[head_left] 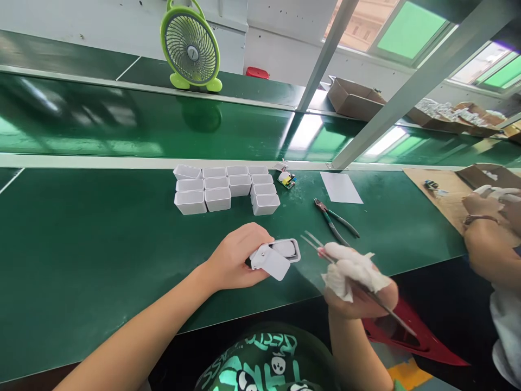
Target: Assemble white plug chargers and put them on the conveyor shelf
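- The left hand [240,258] is closed around a small white rectangular plastic case [297,251], held above the front part of the green table [101,244].
- A flat white plate [277,265] with rounded corners sits askew over the case, leaving part of its opening uncovered; a pale rounded piece [285,248] shows inside.
- The right hand [362,296], with white wrapping [354,269] about its fingers, holds slim metal tweezers [317,248]; their two tips are apart from each other and point towards the case, near it but not touching.
- Beyond the left hand, open white rectangular plastic containers [217,199] stand in close rows on the table.
- Just right of them lies a small circuit board [287,181] with a yellow component.
- Pliers with dark green handles [332,225] lie, handles spread, beyond the right hand, near a blank white paper sheet [341,188].
- At far right, a co-worker's hand [482,205] is over brown cardboard [431,187].
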`<state>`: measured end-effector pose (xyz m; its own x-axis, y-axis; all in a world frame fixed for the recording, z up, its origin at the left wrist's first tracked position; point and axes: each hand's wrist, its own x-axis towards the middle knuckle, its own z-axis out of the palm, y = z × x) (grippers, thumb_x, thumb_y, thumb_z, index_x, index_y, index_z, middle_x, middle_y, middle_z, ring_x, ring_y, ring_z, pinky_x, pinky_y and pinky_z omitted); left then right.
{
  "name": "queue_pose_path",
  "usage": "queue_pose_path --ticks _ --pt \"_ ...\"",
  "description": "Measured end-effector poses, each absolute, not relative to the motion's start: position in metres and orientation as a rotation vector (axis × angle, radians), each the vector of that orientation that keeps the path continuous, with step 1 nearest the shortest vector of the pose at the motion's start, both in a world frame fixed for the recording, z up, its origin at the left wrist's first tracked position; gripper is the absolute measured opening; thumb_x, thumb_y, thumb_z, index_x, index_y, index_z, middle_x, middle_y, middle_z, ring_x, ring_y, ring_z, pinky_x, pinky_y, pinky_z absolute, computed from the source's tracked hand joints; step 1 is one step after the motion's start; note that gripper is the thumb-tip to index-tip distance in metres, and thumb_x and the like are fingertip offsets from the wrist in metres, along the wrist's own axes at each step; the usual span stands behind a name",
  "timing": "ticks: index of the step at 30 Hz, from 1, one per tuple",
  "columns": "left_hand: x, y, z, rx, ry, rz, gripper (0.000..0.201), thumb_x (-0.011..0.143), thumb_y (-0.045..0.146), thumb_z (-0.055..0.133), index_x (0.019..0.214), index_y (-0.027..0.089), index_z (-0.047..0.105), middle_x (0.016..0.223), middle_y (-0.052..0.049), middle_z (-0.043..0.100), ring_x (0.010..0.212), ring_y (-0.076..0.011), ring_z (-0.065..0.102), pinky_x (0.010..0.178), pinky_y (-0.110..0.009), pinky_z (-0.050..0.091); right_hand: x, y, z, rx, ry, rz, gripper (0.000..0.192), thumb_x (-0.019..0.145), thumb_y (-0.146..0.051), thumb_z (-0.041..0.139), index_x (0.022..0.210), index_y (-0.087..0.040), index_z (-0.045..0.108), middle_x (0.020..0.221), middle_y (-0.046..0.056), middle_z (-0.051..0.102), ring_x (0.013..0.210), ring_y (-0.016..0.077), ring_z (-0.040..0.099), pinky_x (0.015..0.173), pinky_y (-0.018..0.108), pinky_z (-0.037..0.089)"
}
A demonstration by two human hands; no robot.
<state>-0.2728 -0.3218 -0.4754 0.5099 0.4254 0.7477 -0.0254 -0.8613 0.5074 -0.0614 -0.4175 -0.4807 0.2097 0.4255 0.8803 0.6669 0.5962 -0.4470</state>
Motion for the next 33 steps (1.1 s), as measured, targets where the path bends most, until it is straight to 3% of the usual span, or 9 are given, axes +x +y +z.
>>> queue_pose_path --ticks 4,7,10,15,18,22,28,31,33 --pt "-0.273 -0.318 -0.476 2.215 0.312 1.306 0.035 0.08 0.014 0.069 0.113 0.02 0.059 0.094 -0.007 0.072 0.086 -0.0195 0.068 0.073 -0.032 0.058 -0.03 -0.395 -0.488 -1.223 -1.708 -0.357 0.039 0.08 0.002 0.064 0.11 -0.022 0.068 0.112 0.008 0.074 0.097 0.023 0.074 0.083 0.037 0.064" --pt "-0.275 -0.317 -0.476 2.164 0.337 1.25 0.037 0.077 0.013 0.072 0.112 0.02 0.06 0.099 -0.007 0.072 0.092 -0.0199 0.069 0.078 -0.032 0.058 -0.007 -0.384 -0.5 -1.461 -2.152 -0.148 0.041 0.086 0.001 0.047 0.117 -0.018 0.065 0.118 0.013 0.07 0.116 0.0268 0.068 0.094 0.042 0.061" --pt "-0.277 -0.316 -0.475 2.111 0.432 1.052 0.035 0.079 0.016 0.071 0.112 0.022 0.06 0.105 -0.006 0.071 0.094 -0.0189 0.069 0.08 -0.03 0.057 0.002 -0.388 -0.5 -1.557 -2.248 0.007 0.052 0.088 0.002 0.038 0.129 -0.021 0.06 0.126 0.013 0.067 0.122 0.0261 0.064 0.097 0.044 0.059" --pt "-0.277 -0.312 -0.474 2.097 0.567 0.586 0.025 0.083 0.019 0.062 0.108 0.022 0.063 0.099 -0.002 0.07 0.084 -0.0155 0.066 0.073 -0.027 0.051 -0.017 -0.406 -0.473 -1.384 -2.189 0.222 0.053 0.097 -0.017 0.053 0.148 -0.027 0.044 0.148 0.011 0.053 0.136 0.024 0.052 0.115 0.042 0.044" --pt "-0.276 -0.309 -0.477 2.1 0.6 0.512 0.024 0.083 0.02 0.061 0.106 0.022 0.063 0.098 -0.001 0.069 0.082 -0.0154 0.064 0.071 -0.027 0.049 -0.03 -0.406 -0.47 -1.162 -2.362 0.375 0.052 0.096 -0.03 0.061 0.146 -0.023 0.048 0.149 0.013 0.051 0.139 0.0249 0.048 0.114 0.039 0.045" --pt "-0.275 -0.309 -0.479 2.107 0.617 0.489 0.023 0.081 0.017 0.061 0.104 0.021 0.063 0.097 -0.001 0.069 0.082 -0.0151 0.063 0.072 -0.026 0.048 -0.035 -0.398 -0.484 -1.168 -2.369 0.356 0.046 0.096 -0.031 0.062 0.14 -0.019 0.056 0.141 0.015 0.058 0.135 0.0261 0.05 0.111 0.042 0.047" --pt "-0.273 -0.309 -0.479 2.115 0.606 0.464 0.023 0.082 0.017 0.06 0.104 0.022 0.062 0.095 0.001 0.068 0.08 -0.0142 0.062 0.07 -0.026 0.047 -0.037 -0.394 -0.484 -1.19 -2.361 0.372 0.034 0.094 -0.032 0.062 0.127 -0.022 0.064 0.126 0.012 0.068 0.117 0.0256 0.059 0.103 0.044 0.052" --pt "-0.273 -0.308 -0.479 2.107 0.62 0.443 0.019 0.084 0.02 0.061 0.103 0.022 0.061 0.092 0.001 0.067 0.078 -0.0142 0.062 0.07 -0.026 0.048 -0.037 -0.394 -0.482 -1.145 -2.353 0.438 0.041 0.094 -0.038 0.062 0.133 -0.022 0.061 0.125 0.012 0.069 0.112 0.0256 0.061 0.102 0.045 0.052" --pt "-0.275 -0.307 -0.48 2.116 0.633 0.455 0.029 0.083 0.028 0.069 0.11 0.023 0.06 0.099 -0.001 0.067 0.084 -0.0161 0.063 0.073 -0.028 0.051 -0.035 -0.395 -0.483 -1.109 -2.284 0.523 0.051 0.095 -0.043 0.06 0.141 -0.023 0.054 0.137 0.014 0.062 0.119 0.0256 0.06 0.105 0.043 0.05"
